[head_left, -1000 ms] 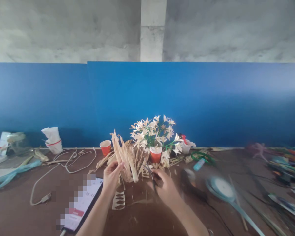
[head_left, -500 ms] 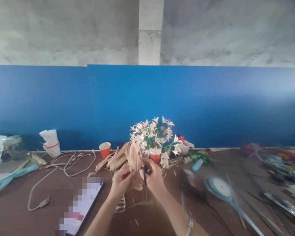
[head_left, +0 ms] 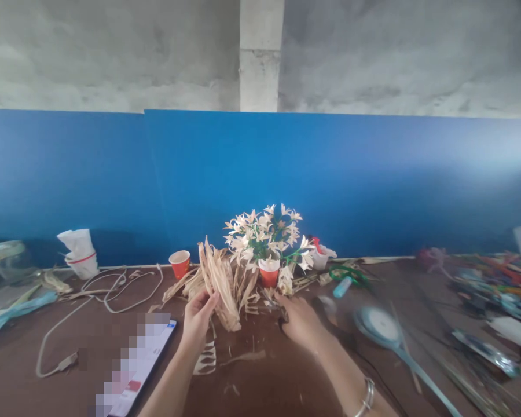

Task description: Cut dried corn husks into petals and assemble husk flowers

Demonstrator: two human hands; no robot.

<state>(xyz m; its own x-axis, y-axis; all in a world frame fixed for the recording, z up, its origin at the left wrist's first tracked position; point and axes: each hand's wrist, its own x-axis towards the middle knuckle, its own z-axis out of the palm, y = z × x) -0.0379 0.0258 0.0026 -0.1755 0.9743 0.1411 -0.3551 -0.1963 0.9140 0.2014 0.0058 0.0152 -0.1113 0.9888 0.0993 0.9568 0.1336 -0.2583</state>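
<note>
The left hand [head_left: 198,314] pinches a papery, creased, elongated husk [head_left: 223,291]

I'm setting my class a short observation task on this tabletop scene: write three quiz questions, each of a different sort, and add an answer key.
1. Multiple choice: what is the left hand holding?
A) a ribbon roll
B) dried leafy strips
C) a white cable
2. True or false: the phone lies to the left of the left hand.
3. Fill in the colour: the panel behind the white flowers is ____.

Key: 1. B; 2. True; 3. blue.
</note>
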